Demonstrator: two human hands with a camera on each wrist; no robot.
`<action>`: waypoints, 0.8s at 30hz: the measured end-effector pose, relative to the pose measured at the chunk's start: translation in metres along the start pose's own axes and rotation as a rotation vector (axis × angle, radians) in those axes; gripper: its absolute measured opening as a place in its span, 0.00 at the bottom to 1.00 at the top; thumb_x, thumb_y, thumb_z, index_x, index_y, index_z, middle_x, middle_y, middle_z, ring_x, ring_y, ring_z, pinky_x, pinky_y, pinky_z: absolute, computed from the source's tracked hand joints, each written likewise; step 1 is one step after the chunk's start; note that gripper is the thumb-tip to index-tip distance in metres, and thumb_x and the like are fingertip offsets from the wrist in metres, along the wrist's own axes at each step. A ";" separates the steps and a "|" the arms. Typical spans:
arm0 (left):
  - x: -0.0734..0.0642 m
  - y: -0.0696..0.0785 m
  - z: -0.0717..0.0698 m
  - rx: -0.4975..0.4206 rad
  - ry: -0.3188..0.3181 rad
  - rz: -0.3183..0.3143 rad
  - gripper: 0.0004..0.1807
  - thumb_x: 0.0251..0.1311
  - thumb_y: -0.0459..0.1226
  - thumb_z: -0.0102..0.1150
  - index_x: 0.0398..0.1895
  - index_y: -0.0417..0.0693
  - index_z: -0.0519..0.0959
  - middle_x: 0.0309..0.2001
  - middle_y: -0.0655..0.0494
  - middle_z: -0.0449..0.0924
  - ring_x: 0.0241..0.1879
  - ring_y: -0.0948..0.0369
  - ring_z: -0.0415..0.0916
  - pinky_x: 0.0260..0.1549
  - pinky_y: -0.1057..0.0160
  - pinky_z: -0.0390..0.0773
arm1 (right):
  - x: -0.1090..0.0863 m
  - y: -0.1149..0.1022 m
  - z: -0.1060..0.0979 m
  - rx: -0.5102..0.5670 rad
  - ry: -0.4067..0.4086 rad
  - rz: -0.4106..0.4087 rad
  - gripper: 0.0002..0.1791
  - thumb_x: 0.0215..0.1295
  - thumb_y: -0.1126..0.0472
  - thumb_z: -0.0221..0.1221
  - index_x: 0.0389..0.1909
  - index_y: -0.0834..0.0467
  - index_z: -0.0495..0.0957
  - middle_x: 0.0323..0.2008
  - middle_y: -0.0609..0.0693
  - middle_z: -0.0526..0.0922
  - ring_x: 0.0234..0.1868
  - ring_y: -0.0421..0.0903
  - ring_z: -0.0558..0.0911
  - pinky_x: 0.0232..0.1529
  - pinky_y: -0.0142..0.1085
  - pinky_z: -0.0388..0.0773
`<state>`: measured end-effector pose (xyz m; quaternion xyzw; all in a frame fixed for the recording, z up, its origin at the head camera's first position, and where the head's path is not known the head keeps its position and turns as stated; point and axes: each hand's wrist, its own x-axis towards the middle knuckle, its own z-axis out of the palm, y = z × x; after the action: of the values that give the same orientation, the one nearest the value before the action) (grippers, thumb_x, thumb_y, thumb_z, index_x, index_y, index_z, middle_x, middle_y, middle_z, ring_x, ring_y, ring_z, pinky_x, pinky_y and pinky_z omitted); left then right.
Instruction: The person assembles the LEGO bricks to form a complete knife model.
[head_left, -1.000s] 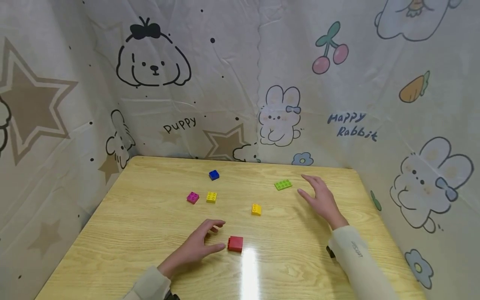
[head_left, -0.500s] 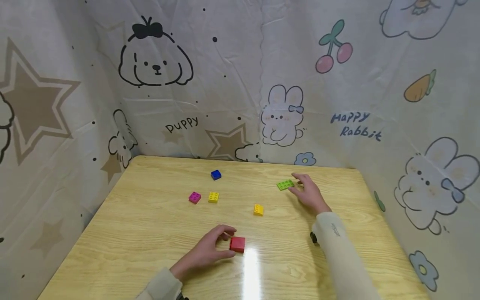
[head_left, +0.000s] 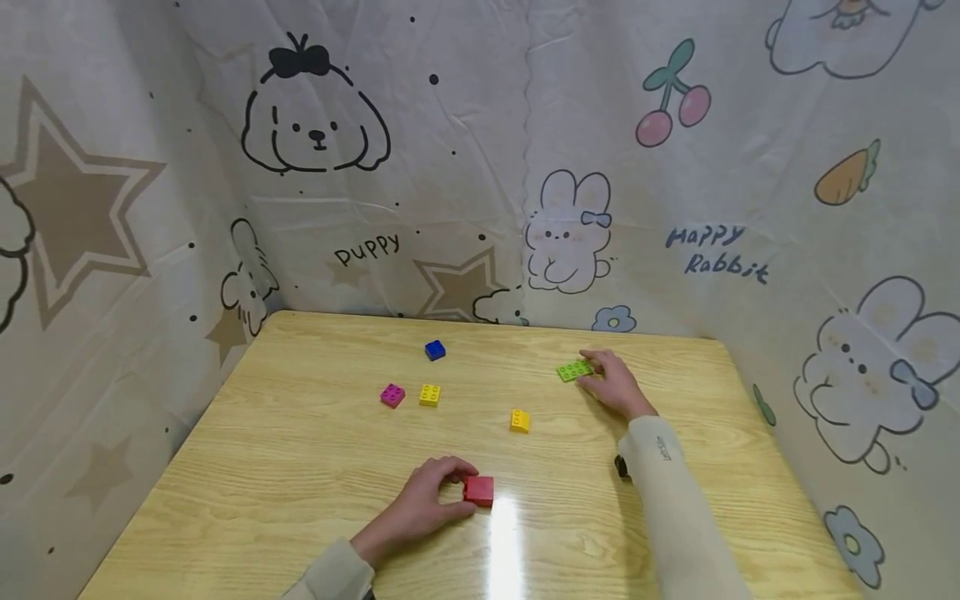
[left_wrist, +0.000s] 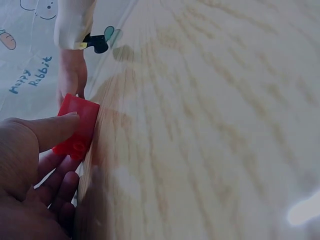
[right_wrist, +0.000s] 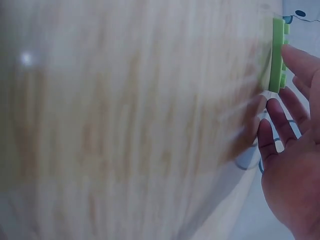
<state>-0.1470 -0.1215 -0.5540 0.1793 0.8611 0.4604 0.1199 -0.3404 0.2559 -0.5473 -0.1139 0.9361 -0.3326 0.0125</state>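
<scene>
A red toy building brick (head_left: pixel 480 492) lies on its side on the table, its studs facing my left hand (head_left: pixel 423 504). That hand pinches the brick between thumb and fingers; the thumb tip presses its side in the left wrist view. Farther off on the right, my right hand (head_left: pixel 615 385) holds the near end of a flat lime-green brick (head_left: pixel 573 372) between thumb and fingers. In the right wrist view the thumb overlaps the green brick's (right_wrist: pixel 276 55) studded side, and part of the fingers' contact is hidden. Both bricks are on the table.
A yellow-orange brick (head_left: pixel 520 421) lies mid-table between the hands. Left of it are a yellow brick (head_left: pixel 430 396), a magenta brick (head_left: pixel 392 396) and, farther back, a blue brick (head_left: pixel 435 350). Printed curtains (head_left: pixel 465 125) enclose the wooden table (head_left: pixel 300 467) at the back and sides.
My left hand has moved right and its fingers have closed round the red brick. My right hand has moved left onto the end of the green brick. The bricks stay in place.
</scene>
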 end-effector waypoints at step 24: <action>0.000 -0.002 0.005 0.049 0.036 0.002 0.19 0.63 0.50 0.71 0.55 0.63 0.80 0.52 0.69 0.82 0.53 0.62 0.72 0.56 0.56 0.69 | 0.005 0.007 0.002 -0.065 -0.019 -0.009 0.21 0.73 0.62 0.63 0.64 0.61 0.78 0.61 0.62 0.76 0.59 0.60 0.75 0.63 0.58 0.73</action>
<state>-0.1454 -0.1189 -0.5580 0.1745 0.8740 0.4425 0.0995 -0.3464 0.2587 -0.5527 -0.1219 0.9457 -0.3008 0.0163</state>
